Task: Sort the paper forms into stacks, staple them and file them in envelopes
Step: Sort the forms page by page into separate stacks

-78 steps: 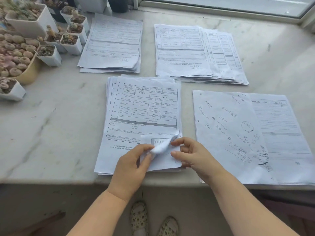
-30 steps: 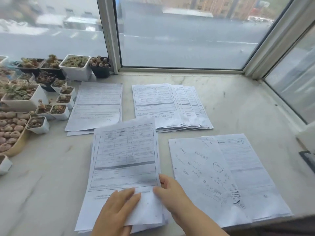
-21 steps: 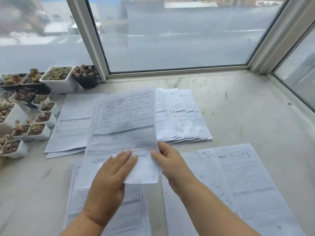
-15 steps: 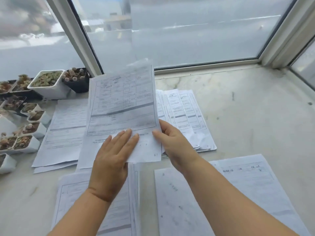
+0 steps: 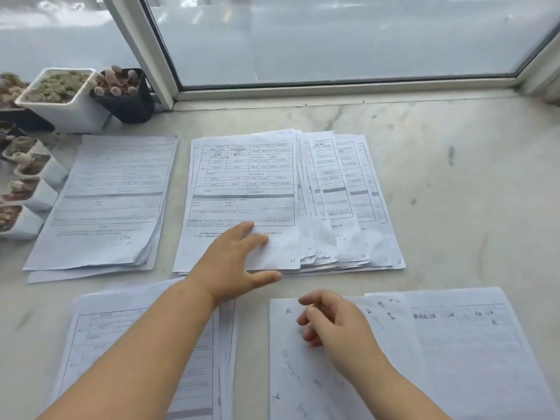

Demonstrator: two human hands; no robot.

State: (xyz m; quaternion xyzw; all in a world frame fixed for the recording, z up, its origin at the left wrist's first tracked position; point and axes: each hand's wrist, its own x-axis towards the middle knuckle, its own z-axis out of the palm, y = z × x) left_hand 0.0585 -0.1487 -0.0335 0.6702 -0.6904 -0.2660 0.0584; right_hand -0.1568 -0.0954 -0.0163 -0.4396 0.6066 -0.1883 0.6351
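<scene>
Now | left hand (image 5: 235, 262) flat, released, on fanned stack (image 5: 303, 201) | right hand (image 5: 330, 322) loosely curled, holding nothing

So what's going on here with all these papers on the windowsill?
A person is sorting paper forms into stacks on a marble sill by the window. The left hand rests with straight fingers on the top sheet of the fanned middle stack. The right hand hovers, loosely curled and holding nothing, over the handwritten sheets at the near right. Another stack lies to the left, beside small plant pots, and one more sits under the left arm. No stapler or envelopes are in view.
</scene>
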